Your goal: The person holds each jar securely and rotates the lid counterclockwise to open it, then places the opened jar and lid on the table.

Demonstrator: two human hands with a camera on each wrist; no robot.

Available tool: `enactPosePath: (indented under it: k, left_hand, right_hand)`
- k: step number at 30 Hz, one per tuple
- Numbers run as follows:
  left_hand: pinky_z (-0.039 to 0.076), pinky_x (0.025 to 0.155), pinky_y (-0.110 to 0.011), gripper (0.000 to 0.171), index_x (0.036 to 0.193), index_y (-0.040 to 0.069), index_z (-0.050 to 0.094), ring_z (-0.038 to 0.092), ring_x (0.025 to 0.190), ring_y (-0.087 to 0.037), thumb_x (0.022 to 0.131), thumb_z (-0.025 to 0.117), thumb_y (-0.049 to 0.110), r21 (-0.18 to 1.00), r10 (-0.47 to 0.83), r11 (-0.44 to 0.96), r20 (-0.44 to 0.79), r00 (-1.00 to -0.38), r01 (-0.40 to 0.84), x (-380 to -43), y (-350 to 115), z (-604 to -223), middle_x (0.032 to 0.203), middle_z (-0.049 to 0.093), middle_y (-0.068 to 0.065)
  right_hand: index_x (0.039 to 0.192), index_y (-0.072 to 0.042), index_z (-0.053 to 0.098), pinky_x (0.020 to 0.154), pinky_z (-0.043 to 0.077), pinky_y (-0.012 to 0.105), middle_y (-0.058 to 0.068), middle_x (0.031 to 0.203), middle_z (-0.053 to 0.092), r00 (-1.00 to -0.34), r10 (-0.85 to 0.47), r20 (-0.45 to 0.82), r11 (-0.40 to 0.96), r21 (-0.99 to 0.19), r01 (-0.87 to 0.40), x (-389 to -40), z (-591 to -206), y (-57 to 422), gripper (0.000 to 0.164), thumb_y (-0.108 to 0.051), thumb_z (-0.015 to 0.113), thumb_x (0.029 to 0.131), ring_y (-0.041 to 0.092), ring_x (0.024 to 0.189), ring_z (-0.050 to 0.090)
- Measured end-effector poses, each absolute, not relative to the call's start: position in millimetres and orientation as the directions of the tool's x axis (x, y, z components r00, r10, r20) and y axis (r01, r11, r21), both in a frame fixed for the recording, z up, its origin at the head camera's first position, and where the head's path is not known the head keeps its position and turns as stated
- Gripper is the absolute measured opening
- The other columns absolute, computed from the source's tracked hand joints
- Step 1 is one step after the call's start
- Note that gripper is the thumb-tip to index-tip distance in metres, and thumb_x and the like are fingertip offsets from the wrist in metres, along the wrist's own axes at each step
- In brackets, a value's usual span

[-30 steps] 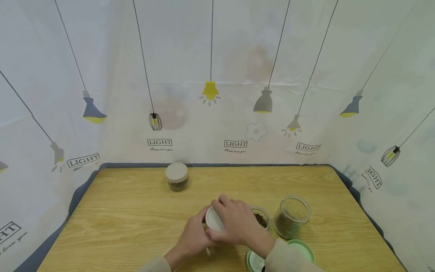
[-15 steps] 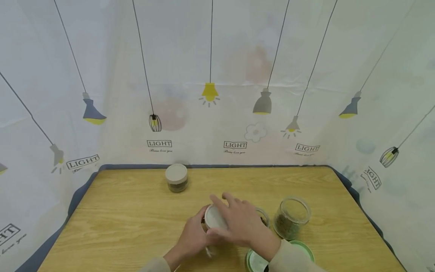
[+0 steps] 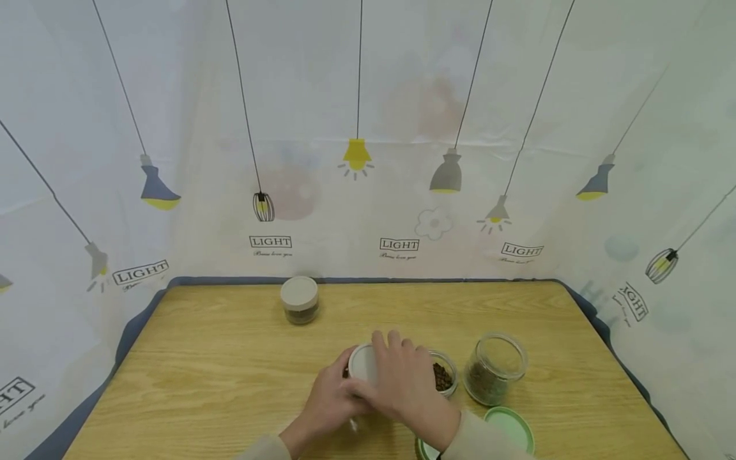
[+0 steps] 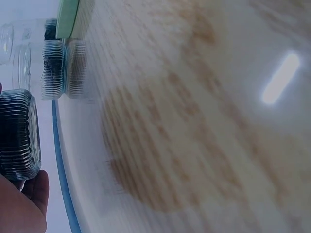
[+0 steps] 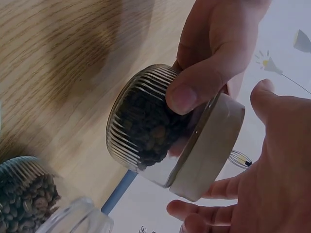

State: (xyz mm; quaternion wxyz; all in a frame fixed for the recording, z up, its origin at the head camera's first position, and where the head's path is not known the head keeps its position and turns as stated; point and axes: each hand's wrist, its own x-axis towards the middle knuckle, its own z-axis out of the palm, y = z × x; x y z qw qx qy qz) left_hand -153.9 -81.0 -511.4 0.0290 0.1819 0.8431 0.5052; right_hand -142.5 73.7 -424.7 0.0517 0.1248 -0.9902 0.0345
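Note:
My left hand (image 3: 328,399) grips a ribbed glass jar (image 5: 146,121) from the side, its thumb on the glass in the right wrist view. Dark brown pieces like coffee beans fill much of that jar. A white lid (image 3: 361,367) sits on its mouth, and the jar is tilted in the right wrist view. Over the lid is my right hand (image 3: 405,383), fingers extended. In the right wrist view a gap shows between its thumb and the lid (image 5: 209,148), with the other fingers by the opposite edge. Whether those fingers touch it I cannot tell.
Right of the hands stand an open jar of dark beans (image 3: 443,377) and a taller open glass jar (image 3: 489,377). A green lid (image 3: 510,429) lies nearer, beside a green-rimmed item (image 3: 425,450) partly under my right arm. A white-lidded jar (image 3: 300,300) stands at the back.
My right hand has turned over the lid, its fingers now pointing more straight ahead. More of the open bean jar shows beside it. The left hand stays nearly in place, holding the jar.

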Motion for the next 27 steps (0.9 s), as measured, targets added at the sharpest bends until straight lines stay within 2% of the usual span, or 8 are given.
enactPosePath:
  k: [7,12,15,22,27]
  left_hand:
    - [0.053,0.09,-0.029,0.084,0.142,0.012,0.045,0.063,0.113,-0.021,0.072,0.084,0.037,0.866,0.335,0.417,0.138,-0.932,0.278,-153.1,-80.9,-511.3,0.13,0.063,-0.007]
    - [0.054,0.088,-0.031,0.085,0.142,0.011,0.045,0.064,0.112,-0.021,0.071,0.084,0.037,0.858,0.326,0.445,0.113,-0.939,0.258,-152.2,-79.6,-513.1,0.128,0.064,-0.008]
    - [0.054,0.087,-0.031,0.085,0.141,0.01,0.046,0.064,0.11,-0.021,0.069,0.085,0.036,0.848,0.323,0.456,0.125,-0.938,0.27,-151.0,-79.0,-513.3,0.125,0.065,-0.009]
    - [0.052,0.09,-0.03,0.082,0.142,0.015,0.045,0.062,0.113,-0.018,0.073,0.083,0.037,0.862,0.338,0.435,0.11,-0.935,0.259,-147.8,-79.8,-512.8,0.127,0.064,-0.004]
    - [0.052,0.091,-0.03,0.082,0.139,0.015,0.047,0.062,0.112,-0.016,0.072,0.083,0.042,0.856,0.339,0.446,0.11,-0.935,0.262,-146.9,-79.6,-514.2,0.124,0.065,-0.002]
  right_hand:
    - [0.124,-0.01,0.056,0.057,0.048,0.041,0.011,0.101,0.061,-0.957,-0.273,0.096,0.961,-0.003,-0.275,-141.3,-429.1,69.8,0.099,-0.092,0.04,0.071,0.028,0.075,0.063]
    - [0.123,-0.01,0.055,0.05,0.047,0.037,0.01,0.099,0.058,-0.949,-0.311,0.046,0.949,-0.041,-0.313,-143.5,-429.1,70.3,0.087,-0.083,0.049,0.077,0.024,0.064,0.058]
    - [0.123,-0.015,0.054,0.048,0.044,0.034,0.008,0.097,0.056,-0.935,-0.355,-0.001,0.931,-0.084,-0.354,-147.1,-428.2,73.8,0.075,-0.075,0.054,0.079,0.019,0.061,0.054]
    - [0.134,-0.026,0.05,0.06,0.048,0.031,0.004,0.112,0.056,-0.833,-0.551,-0.043,0.831,-0.121,-0.543,-155.1,-423.6,89.2,0.065,-0.062,0.063,0.081,0.016,0.079,0.057]
    - [0.138,-0.032,0.049,0.066,0.049,0.031,0.001,0.117,0.056,-0.78,-0.625,-0.044,0.777,-0.136,-0.615,-157.4,-419.4,95.5,0.065,-0.054,0.068,0.08,0.016,0.085,0.055]
